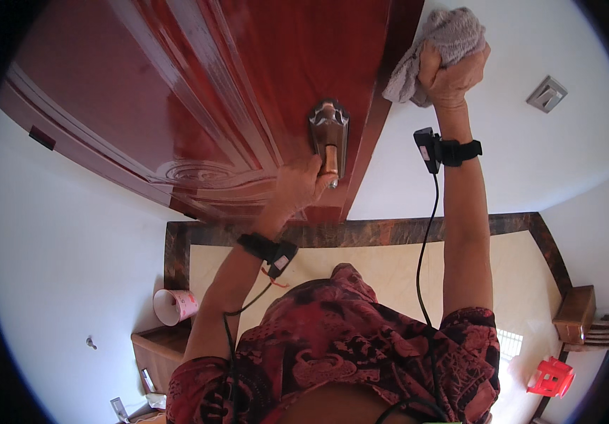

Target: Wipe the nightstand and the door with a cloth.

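Observation:
My left hand (300,183) is closed around the metal lever handle (330,159) of a dark red wooden door (283,63). Raised to the upper right, my right hand (455,74) grips a bunched grey-brown cloth (455,34) at the white wall, just right of the door frame (370,138). Part of the cloth hangs out to the left of the hand, near the frame's edge. Each wrist wears a black strap with a small device and a cable.
A metal wall switch (547,94) sits right of my right hand. A pink bin (175,307) is at the lower left, beside a wooden cabinet (161,339). A red plastic stool (551,377) and a wooden piece of furniture (573,315) are at the lower right.

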Demonstrator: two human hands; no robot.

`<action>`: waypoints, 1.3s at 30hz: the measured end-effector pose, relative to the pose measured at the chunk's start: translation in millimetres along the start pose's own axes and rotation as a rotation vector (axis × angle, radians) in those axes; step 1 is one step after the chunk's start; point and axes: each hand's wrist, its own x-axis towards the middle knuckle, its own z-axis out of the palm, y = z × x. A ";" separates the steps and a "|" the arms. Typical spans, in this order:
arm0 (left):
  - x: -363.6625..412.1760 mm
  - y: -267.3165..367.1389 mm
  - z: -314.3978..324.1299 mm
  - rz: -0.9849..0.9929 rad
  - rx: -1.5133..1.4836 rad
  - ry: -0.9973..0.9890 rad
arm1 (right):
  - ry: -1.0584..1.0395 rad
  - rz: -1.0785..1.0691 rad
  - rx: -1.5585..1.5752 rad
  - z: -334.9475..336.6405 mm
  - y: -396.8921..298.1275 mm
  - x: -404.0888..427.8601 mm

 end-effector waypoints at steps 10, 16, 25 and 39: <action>-0.9 -5.7 13.5 0.056 -0.071 0.247 | 0.044 0.048 -0.006 -1.2 -8.2 4.4; 1.7 -3.8 19.3 -0.050 -0.055 0.133 | 0.078 0.033 0.066 -1.8 -3.9 5.9; 8.0 -1.7 5.2 -0.079 -0.105 -0.010 | 0.085 0.039 0.050 0.6 -5.8 6.9; 40.5 26.7 -61.9 0.146 0.248 0.175 | -0.269 0.149 0.062 -20.5 -26.9 17.5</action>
